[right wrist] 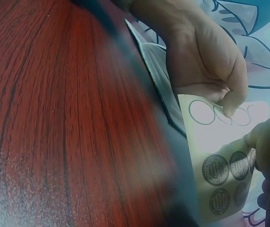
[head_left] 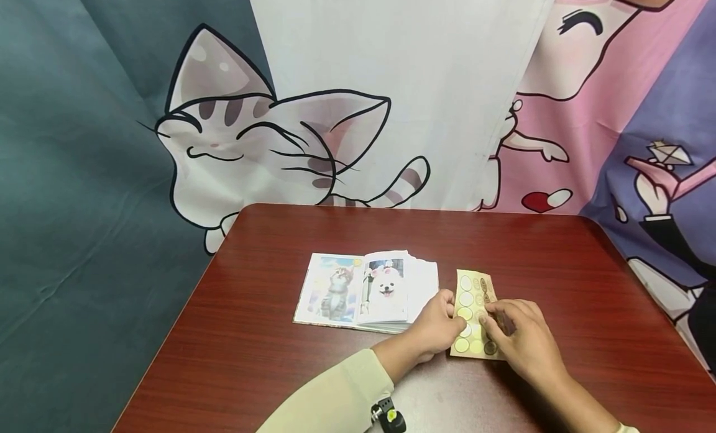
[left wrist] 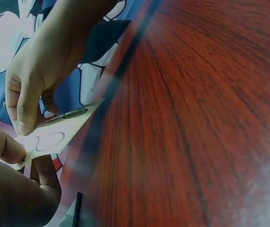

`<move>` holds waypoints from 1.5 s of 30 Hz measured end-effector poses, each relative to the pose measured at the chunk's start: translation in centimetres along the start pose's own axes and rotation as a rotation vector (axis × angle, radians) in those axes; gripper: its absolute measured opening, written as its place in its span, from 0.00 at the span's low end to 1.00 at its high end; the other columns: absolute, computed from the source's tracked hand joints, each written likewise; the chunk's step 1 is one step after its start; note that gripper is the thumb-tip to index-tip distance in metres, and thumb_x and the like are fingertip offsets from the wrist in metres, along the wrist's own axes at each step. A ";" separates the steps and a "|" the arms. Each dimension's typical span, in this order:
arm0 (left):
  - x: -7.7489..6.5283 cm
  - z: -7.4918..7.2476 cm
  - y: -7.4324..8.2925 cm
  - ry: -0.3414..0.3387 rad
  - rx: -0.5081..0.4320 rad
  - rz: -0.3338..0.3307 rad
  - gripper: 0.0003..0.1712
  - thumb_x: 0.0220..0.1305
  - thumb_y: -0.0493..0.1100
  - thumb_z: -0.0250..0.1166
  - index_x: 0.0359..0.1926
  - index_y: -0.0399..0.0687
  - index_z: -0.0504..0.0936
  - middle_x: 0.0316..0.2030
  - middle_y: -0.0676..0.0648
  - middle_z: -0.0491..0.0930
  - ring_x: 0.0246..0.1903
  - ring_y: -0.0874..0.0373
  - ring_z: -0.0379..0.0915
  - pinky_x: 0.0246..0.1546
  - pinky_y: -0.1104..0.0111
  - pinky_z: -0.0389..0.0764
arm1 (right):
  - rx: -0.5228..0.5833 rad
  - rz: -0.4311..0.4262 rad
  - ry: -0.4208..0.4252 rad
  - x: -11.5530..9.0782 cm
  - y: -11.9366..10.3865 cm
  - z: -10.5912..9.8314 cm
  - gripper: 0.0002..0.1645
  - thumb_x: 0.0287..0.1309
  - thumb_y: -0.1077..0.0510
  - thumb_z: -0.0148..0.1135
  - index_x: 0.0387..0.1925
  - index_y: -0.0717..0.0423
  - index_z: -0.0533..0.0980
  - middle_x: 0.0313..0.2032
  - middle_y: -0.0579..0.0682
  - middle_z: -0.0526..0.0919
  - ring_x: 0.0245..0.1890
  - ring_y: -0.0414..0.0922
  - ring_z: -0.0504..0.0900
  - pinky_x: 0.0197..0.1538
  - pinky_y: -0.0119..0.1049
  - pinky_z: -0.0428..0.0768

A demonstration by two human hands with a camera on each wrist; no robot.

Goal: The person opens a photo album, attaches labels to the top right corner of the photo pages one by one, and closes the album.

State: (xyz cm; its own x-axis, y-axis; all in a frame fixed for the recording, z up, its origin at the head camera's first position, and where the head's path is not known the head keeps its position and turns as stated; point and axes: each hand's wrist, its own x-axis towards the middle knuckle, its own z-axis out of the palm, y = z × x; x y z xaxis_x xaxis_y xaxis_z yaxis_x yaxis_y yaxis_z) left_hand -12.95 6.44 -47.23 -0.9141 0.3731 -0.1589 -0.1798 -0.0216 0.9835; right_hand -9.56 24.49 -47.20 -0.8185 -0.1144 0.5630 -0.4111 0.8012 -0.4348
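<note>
A yellow sheet of round stickers (head_left: 467, 296) is held up at a tilt over the table. My left hand (head_left: 433, 324) pinches its left edge, thumb on top. Curled over the right side is my right hand (head_left: 523, 333), its thumb and forefinger pinching at the middle of the sheet; whether a sticker is lifted there I cannot tell. In the right wrist view, round stickers (right wrist: 215, 170) with a dark printed pattern show on one side, pale ringed circles (right wrist: 202, 112) on the other. Left of the hands, an album (head_left: 330, 290) lies open on a kitten picture and a white dog picture.
The dark red wooden table (head_left: 252, 358) runs back to a cartoon-printed cloth (head_left: 391, 60). A small black device (head_left: 388, 414) is strapped at the left sleeve. More white album pages (head_left: 423, 281) fan out on the album's right side, close to the left hand.
</note>
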 end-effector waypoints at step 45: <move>-0.2 -0.5 -0.2 -0.029 -0.008 0.022 0.21 0.59 0.20 0.51 0.50 0.42 0.70 0.29 0.48 0.83 0.22 0.60 0.76 0.23 0.73 0.79 | 0.023 0.068 -0.004 -0.6 -0.5 -0.1 0.14 0.45 0.63 0.80 0.25 0.43 0.82 0.37 0.43 0.88 0.39 0.37 0.77 0.32 0.26 0.70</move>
State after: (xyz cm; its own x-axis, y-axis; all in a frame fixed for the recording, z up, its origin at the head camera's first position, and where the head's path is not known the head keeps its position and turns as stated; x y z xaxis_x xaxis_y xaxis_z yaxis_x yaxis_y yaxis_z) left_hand -12.92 5.93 -47.47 -0.9071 0.3988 -0.1343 -0.1625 -0.0375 0.9860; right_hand -8.82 24.21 -47.19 -0.8463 -0.0626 0.5290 -0.3635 0.7938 -0.4877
